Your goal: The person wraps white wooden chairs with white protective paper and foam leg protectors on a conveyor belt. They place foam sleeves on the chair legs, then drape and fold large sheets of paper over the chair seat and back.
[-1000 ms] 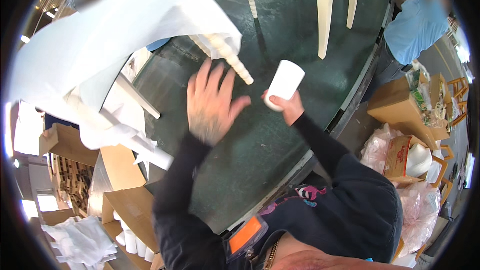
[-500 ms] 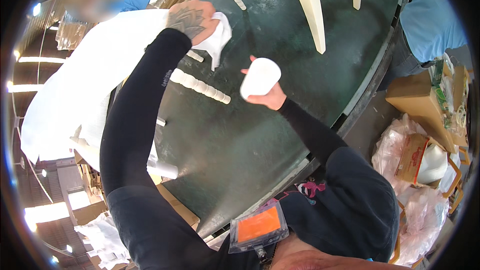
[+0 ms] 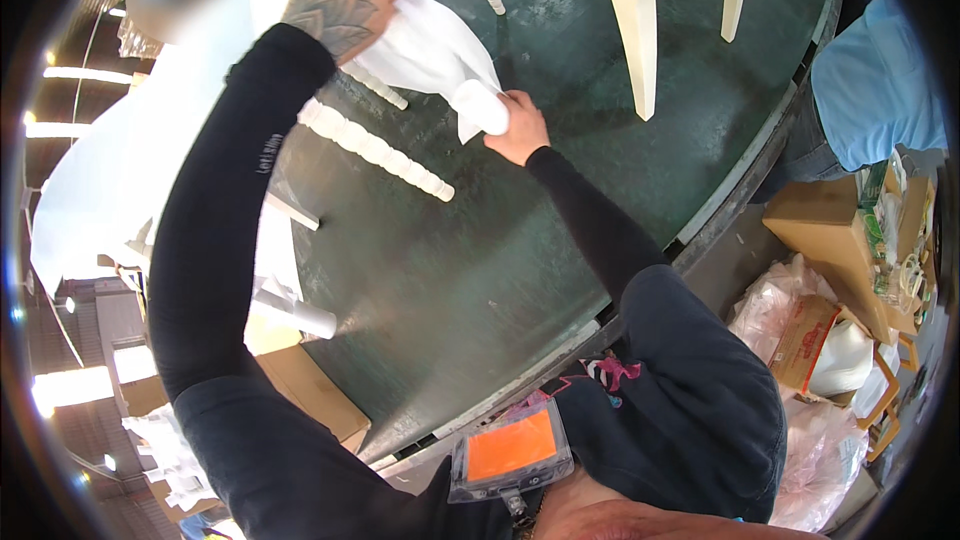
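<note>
Left hand: (image 3: 350, 5) closed, back of the hand up, knuckles bent over the white sheet (image 3: 430, 45); fingertips hidden. Looks like a grasp on the sheet.
Right hand: (image 3: 520, 130) curled part-way round the white roll (image 3: 483, 107), grasping it from its right side. Far fingers partly hidden.
White roll: off the tabletop, in the right hand, at the lower right end of the sheet. Can't tell where roll ends and sheet begins.
White sheet: runs between the hands, bunched, above the green table (image 3: 450, 290).
Turned legs: the nearest cream leg (image 3: 380, 153) points down-right, below the left hand; neither hand on it.
White cover: large sheet (image 3: 125, 165) spread left of the left forearm.
Chair: cream straight leg (image 3: 632, 35) stands on the table, well apart from the right hand.
White tube: (image 3: 312, 320) at the table's left side, well below both hands.
Co-worker: blue shirt (image 3: 875, 85), beyond the table's right edge.
Box: open cardboard box (image 3: 820, 245), right of the table.
</note>
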`<state>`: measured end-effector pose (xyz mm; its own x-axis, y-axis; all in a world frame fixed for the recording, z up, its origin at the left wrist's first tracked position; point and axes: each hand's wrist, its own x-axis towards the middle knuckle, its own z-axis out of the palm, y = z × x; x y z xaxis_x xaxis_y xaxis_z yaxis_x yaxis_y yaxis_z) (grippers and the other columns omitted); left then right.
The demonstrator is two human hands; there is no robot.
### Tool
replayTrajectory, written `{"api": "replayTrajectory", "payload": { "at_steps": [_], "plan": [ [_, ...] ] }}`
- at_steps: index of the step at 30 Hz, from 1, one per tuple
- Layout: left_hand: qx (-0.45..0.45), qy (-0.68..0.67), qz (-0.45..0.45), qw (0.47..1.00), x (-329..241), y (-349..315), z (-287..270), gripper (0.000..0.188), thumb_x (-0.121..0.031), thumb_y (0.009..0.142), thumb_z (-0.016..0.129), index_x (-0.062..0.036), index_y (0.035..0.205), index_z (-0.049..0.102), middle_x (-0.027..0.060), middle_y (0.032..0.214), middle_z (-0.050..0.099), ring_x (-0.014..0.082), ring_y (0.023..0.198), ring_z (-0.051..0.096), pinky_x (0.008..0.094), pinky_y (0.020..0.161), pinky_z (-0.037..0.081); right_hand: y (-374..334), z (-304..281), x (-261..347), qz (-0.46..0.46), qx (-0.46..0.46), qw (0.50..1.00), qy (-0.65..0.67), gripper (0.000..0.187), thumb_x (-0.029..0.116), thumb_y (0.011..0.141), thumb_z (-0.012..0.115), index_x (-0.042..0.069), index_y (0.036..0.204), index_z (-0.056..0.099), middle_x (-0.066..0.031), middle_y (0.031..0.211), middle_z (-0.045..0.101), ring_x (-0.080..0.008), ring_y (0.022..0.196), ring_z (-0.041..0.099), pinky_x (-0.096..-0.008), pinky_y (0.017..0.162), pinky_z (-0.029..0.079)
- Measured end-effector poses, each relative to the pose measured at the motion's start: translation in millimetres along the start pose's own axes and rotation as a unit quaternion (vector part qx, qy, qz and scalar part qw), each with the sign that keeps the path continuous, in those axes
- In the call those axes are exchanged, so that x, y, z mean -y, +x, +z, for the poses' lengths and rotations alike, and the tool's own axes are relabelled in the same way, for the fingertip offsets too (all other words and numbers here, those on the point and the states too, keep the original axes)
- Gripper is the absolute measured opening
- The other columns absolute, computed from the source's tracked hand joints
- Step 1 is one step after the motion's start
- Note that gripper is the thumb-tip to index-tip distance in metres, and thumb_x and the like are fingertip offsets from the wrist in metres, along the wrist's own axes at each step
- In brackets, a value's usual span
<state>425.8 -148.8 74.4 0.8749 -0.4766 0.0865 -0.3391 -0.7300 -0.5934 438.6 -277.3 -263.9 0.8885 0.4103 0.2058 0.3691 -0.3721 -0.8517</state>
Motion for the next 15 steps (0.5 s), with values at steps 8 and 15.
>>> {"api": "replayTrajectory", "payload": {
  "at_steps": [8, 15],
  "plan": [
    [-0.007, -0.005, 0.053, 0.999, 60.6, -114.3, -49.6, 0.03, 0.001, 0.082, 0.054, -0.0136, 0.101, 0.072, 0.0104, 0.099, 0.07, 0.0266, 0.111, 0.06, 0.0443, 0.109, 0.038, -49.5, -93.5, -4.0, -0.246, -0.03, 0.968, 0.033, 0.057, 0.019, 0.061, 0.079, 0.007, 0.115, 0.062, -0.0152, 0.12, 0.056, -0.0352, 0.111, 0.058, -0.0446, 0.094, 0.05],
    [0.302, 0.167, 0.043, 0.938, 18.7, -189.0, -35.5, 0.02, -0.015, 0.087, 0.057, -0.0145, 0.097, 0.074, 0.0006, 0.109, 0.071, 0.0209, 0.125, 0.054, 0.0519, 0.122, 0.016, -166.0, -23.6, 41.5, -0.287, 0.261, 0.921, -0.03, 0.071, 0.03, 0.062, 0.077, -0.003, 0.122, 0.058, -0.0158, 0.131, 0.049, -0.0287, 0.133, 0.041, -0.0587, 0.114, 0.025]
  ]
}}
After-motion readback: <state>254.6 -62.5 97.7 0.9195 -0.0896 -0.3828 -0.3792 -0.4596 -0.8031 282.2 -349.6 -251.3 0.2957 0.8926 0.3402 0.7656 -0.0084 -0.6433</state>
